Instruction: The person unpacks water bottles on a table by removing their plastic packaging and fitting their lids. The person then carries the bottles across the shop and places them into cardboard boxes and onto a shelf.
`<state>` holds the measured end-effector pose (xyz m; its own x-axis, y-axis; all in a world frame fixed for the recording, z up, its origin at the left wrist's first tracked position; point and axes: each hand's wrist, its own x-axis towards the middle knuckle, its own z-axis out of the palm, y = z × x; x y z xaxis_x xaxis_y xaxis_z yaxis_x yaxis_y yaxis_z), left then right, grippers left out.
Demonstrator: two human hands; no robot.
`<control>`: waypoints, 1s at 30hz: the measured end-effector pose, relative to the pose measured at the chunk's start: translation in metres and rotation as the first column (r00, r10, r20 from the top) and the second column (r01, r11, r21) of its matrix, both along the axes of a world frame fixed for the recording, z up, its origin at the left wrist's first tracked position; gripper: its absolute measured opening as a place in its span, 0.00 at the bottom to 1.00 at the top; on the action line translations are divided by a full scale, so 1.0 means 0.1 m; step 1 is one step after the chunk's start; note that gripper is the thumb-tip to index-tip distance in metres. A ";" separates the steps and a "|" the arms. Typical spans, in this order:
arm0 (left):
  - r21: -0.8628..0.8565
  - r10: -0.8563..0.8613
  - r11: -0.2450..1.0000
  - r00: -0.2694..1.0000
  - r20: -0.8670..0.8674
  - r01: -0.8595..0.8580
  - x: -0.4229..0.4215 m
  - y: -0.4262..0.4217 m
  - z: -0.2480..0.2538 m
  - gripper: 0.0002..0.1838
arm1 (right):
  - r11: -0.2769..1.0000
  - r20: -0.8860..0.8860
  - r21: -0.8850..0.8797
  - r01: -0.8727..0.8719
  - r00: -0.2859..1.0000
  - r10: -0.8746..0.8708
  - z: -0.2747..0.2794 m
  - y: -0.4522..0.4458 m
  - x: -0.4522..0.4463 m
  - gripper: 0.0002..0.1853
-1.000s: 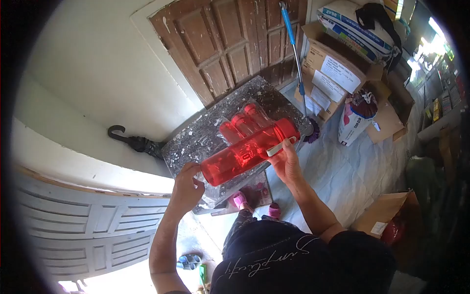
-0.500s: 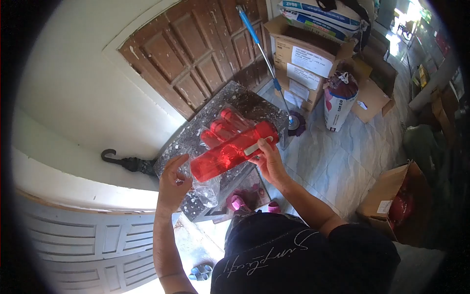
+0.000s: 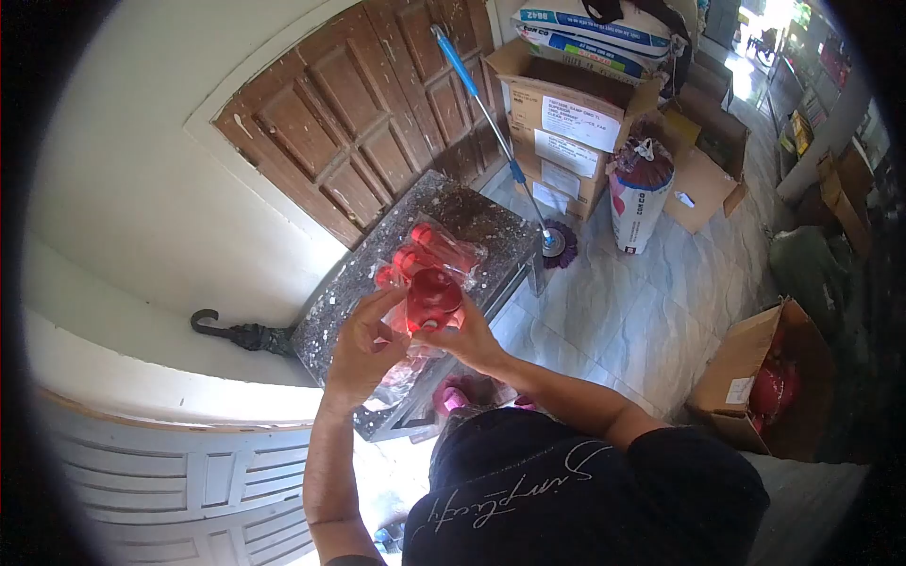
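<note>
A red bottle (image 3: 433, 298) is held with one round end facing the camera, so its length is hidden. My right hand (image 3: 469, 341) grips it from the right and below. My left hand (image 3: 366, 349) is at its left side, thumb and index finger curved into a ring; whether it touches the bottle or holds anything is unclear. Behind, several red bottles in clear plastic (image 3: 436, 247) lie on the speckled stone tabletop (image 3: 486, 219). Crumpled clear plastic (image 3: 404, 377) shows below my hands.
A mop (image 3: 491, 123) leans by the brown door (image 3: 330, 104). Stacked cartons (image 3: 566, 141) and a white sack (image 3: 639, 208) stand at the right. An open carton (image 3: 746, 377) holds red items. A black umbrella (image 3: 247, 336) rests against the wall at the left.
The bottle has turned from lying lengthwise across the view to end-on, and my right hand has moved left toward my left hand. The view has shifted, too.
</note>
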<state>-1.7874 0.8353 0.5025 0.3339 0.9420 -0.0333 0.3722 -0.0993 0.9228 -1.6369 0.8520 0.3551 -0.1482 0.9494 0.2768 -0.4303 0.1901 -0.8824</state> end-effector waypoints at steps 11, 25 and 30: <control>0.071 0.106 0.991 0.992 0.069 -0.111 -0.40 -0.03 -0.16 0.30 | 0.976 0.271 -0.037 -0.214 0.938 0.216 0.03 0.12 -0.44 0.55; -0.063 0.254 0.967 0.911 0.324 -0.247 -1.72 0.01 -0.26 0.31 | 0.814 0.586 -0.063 -0.578 0.639 0.499 -0.11 0.59 -1.26 0.69; -0.111 0.179 0.982 0.925 0.335 -0.150 -2.33 0.13 -0.43 0.28 | 0.712 0.717 -0.110 -0.693 0.441 0.540 -0.26 0.70 -1.95 0.50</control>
